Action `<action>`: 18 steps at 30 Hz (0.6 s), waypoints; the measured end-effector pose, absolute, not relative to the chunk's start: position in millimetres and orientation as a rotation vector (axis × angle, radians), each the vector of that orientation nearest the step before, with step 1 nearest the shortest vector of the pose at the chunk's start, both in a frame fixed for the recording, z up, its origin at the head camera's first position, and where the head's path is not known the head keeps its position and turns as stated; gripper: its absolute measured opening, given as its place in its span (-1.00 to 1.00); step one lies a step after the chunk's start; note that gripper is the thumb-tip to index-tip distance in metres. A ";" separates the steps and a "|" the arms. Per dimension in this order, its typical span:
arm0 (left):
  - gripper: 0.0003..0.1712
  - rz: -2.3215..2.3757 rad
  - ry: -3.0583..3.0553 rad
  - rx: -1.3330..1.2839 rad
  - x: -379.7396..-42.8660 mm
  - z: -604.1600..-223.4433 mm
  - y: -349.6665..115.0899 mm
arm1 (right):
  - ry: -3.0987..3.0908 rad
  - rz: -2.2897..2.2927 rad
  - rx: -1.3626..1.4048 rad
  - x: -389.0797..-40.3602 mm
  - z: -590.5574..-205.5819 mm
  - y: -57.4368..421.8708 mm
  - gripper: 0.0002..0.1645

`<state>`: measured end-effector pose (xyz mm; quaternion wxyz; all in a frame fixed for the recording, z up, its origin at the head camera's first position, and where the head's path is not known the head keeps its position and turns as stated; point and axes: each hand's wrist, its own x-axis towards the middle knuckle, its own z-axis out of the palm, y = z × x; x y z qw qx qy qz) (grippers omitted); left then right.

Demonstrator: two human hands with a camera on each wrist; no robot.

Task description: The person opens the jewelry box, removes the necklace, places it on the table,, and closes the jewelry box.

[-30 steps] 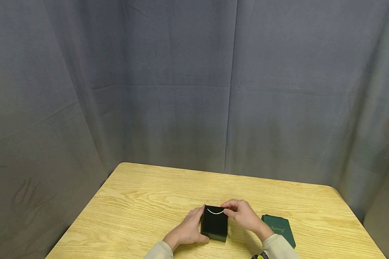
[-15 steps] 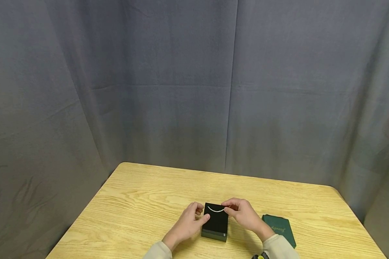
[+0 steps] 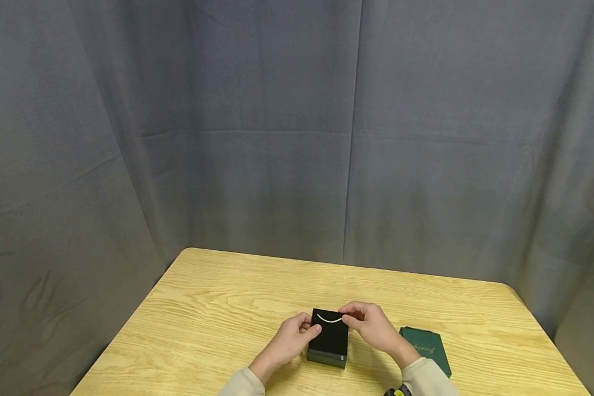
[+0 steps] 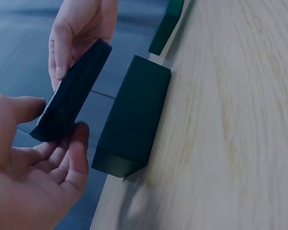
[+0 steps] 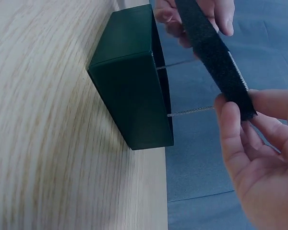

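Note:
A black padded insert (image 3: pixel 329 336) is raised above a dark green jewelry box base (image 3: pixel 326 359), with a visible gap between them in both wrist views. A silvery chain (image 3: pixel 329 320) crosses the insert's far end. Two strands of the chain (image 5: pixel 192 111) stretch between insert and box in the right wrist view. My left hand (image 3: pixel 289 338) pinches the insert's left edge, thumb on top and fingers beneath. At the far right corner, my right hand (image 3: pixel 373 329) pinches the insert between thumb and fingers. The box's inside is mostly hidden.
To the right, beside my right forearm, lies a green box lid (image 3: pixel 428 351) with gold lettering. All stands on a light wooden table (image 3: pixel 218 308). Grey curtains (image 3: pixel 277 165) hang behind and at both sides.
My left hand has moved from the box's left side up to the insert's left edge, which it now pinches. The insert has risen slightly. My right hand has kept its hold.

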<state>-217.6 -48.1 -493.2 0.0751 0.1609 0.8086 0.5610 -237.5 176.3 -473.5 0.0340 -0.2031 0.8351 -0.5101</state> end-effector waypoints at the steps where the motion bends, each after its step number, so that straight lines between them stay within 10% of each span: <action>1: -0.72 1.707 2.400 0.474 -217.7 -493.4 -47.3 | 2.567 -1.574 -0.624 -237.2 -473.4 176.2 -0.82; 18: -0.78 1.925 2.145 0.401 -215.4 -493.7 -39.6 | 2.679 -1.551 -0.686 -233.0 -470.4 176.5 -0.89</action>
